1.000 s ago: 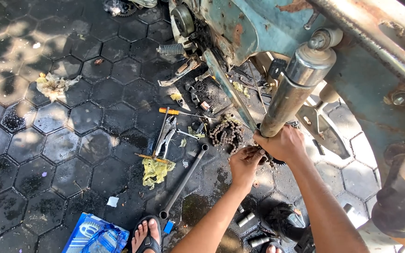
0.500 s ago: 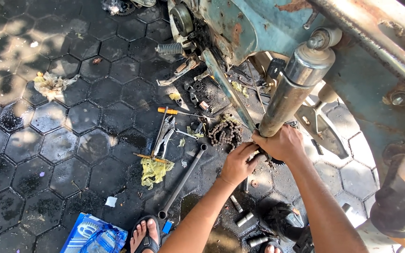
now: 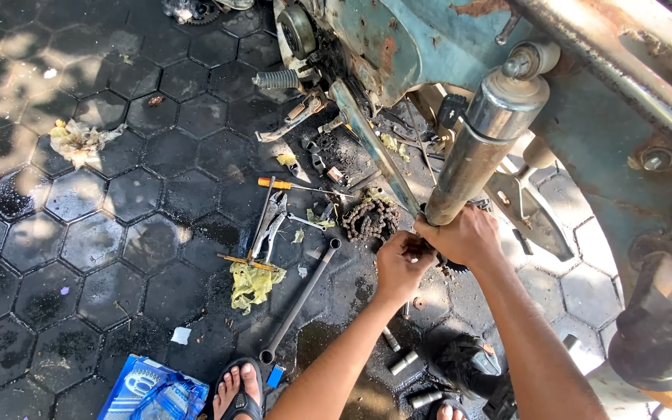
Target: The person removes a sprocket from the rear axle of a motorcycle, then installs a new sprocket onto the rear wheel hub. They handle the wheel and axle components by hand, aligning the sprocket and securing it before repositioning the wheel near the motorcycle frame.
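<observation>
My right hand (image 3: pixel 467 238) is wrapped around the lower end of a chrome shock absorber (image 3: pixel 485 140) on a rusty blue-green motorcycle frame (image 3: pixel 398 43). My left hand (image 3: pixel 402 266) is pressed right beside it at the same lower mount, fingers curled on a small part that I cannot make out. A greasy drive chain (image 3: pixel 369 220) lies bunched on the ground just left of both hands.
On the wet hexagonal paving lie a long socket wrench bar (image 3: pixel 299 302), pliers (image 3: pixel 272 220), an orange-handled screwdriver (image 3: pixel 289 185), yellow rags (image 3: pixel 250 284), loose sockets (image 3: pixel 404 362) and a blue package (image 3: pixel 153 390). My sandalled foot (image 3: pixel 239 389) is at the bottom.
My left hand has shifted slightly along the mount beside my right hand. The right hand has stayed on the shock's lower end.
</observation>
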